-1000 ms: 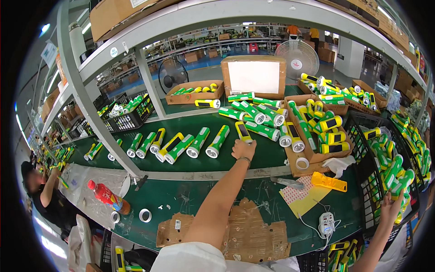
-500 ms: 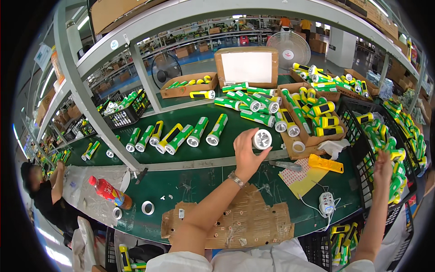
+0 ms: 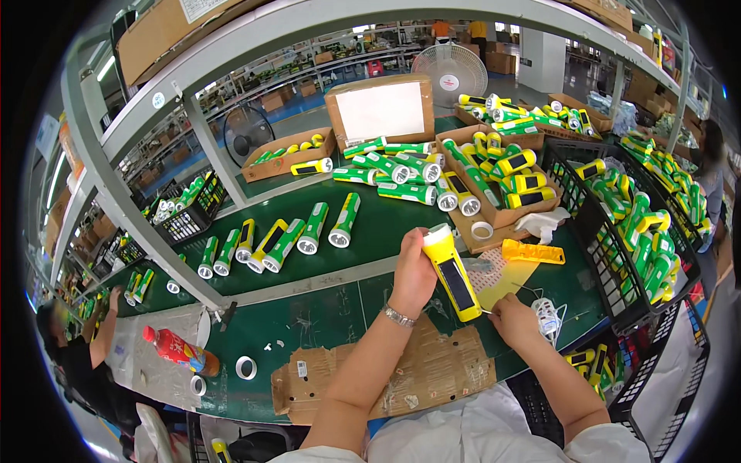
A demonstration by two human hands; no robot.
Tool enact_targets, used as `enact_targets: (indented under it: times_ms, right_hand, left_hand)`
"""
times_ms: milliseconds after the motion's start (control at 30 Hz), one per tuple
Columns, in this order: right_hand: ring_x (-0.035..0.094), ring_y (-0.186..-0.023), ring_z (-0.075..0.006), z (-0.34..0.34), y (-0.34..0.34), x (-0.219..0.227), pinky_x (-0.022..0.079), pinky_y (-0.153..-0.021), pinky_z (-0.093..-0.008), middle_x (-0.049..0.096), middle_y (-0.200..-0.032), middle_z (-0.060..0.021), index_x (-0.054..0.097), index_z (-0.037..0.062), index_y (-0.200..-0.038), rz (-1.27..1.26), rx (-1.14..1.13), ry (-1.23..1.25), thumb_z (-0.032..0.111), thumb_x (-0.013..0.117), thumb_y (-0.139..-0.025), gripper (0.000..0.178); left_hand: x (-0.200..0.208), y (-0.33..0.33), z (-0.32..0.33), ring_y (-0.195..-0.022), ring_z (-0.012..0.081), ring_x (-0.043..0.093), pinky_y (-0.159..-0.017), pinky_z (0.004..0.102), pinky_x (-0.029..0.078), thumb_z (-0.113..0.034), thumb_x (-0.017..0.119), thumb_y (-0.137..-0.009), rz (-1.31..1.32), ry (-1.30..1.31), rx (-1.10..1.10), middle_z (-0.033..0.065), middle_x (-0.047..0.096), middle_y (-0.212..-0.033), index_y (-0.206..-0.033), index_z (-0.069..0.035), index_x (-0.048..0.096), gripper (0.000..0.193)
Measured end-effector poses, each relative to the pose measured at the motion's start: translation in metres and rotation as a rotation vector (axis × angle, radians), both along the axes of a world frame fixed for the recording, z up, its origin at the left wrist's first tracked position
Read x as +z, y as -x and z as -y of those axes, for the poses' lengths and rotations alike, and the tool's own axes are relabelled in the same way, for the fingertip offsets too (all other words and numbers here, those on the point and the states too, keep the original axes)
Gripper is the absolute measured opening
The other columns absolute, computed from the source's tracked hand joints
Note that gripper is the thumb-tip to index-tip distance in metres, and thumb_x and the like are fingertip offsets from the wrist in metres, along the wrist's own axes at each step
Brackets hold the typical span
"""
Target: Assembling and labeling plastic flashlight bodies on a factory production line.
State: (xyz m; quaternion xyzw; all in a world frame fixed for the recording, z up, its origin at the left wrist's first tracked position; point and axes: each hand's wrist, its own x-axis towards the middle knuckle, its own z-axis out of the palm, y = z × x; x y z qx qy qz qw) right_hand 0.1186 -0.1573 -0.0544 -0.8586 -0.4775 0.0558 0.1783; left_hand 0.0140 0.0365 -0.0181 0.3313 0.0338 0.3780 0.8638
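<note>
My left hand (image 3: 414, 274) is closed round the white head end of a yellow flashlight (image 3: 455, 284). The flashlight is tilted, its dark panel turned toward me and its tail end pointing down to the right. At that tail end my right hand (image 3: 514, 319) has its fingers pinched together. A thin pale tip shows between the fingers and the flashlight, too small to name. Near the right hand a white power adapter (image 3: 546, 316) with thin wires lies on the green table (image 3: 332, 305). A torn cardboard sheet (image 3: 340, 378) lies below my left forearm.
Green and yellow flashlights (image 3: 343, 220) stand in a row and lie heaped behind. A black crate (image 3: 571, 193) full of flashlights is at the right. A red-capped bottle (image 3: 177, 349) and tape roll (image 3: 245, 368) lie left. A metal post (image 3: 147, 201) rises there. A co-worker (image 3: 73, 347) sits far left.
My right hand has come from the crate at the right to the flashlight's tail end. The flashlight has turned from lens toward me to its side. The view has shifted to the right.
</note>
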Motion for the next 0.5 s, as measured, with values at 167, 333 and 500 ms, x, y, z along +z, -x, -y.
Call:
enact_targets:
  times_ms: [167, 333, 500]
  right_hand:
    - [0.059, -0.077, -0.0316, 0.003, -0.011, -0.001, 0.048, -0.067, -0.0391, 0.058, -0.086, -0.0136, 0.059, 0.0045, -0.081, -0.100, -0.087, -0.066, 0.020, 0.065, -0.074, 0.018]
    - [0.063, -0.071, -0.0252, -0.003, 0.000, 0.033, 0.048, -0.063, -0.0322, 0.063, -0.084, -0.0148, 0.057, 0.0015, -0.090, -0.284, -0.062, -0.148, 0.013, 0.059, -0.082, 0.014]
    - [0.057, -0.059, -0.0120, -0.009, 0.024, 0.066, 0.045, -0.056, -0.0237, 0.060, -0.070, -0.0059, 0.057, -0.0011, -0.096, -0.415, 0.278, -0.662, 0.007, 0.056, -0.084, 0.014]
  left_hand:
    - [0.005, 0.003, 0.009, -0.087, 0.0272, 0.057, -0.073, 0.0391, 0.049, -0.042, 0.027, -0.095, -0.063, 0.115, -0.199, 0.0191, 0.053, -0.114, -0.102, -0.010, 0.045, 0.037]
    - [-0.002, 0.000, 0.017, -0.085, 0.0262, 0.056, -0.072, 0.0386, 0.049, -0.042, 0.027, -0.095, -0.085, 0.161, -0.295, 0.0199, 0.054, -0.112, -0.103, -0.011, 0.046, 0.038]
    - [-0.002, -0.002, 0.026, -0.083, 0.0257, 0.057, -0.074, 0.0380, 0.049, -0.041, 0.027, -0.095, -0.143, 0.161, -0.337, 0.0217, 0.055, -0.111, -0.104, -0.010, 0.045, 0.037]
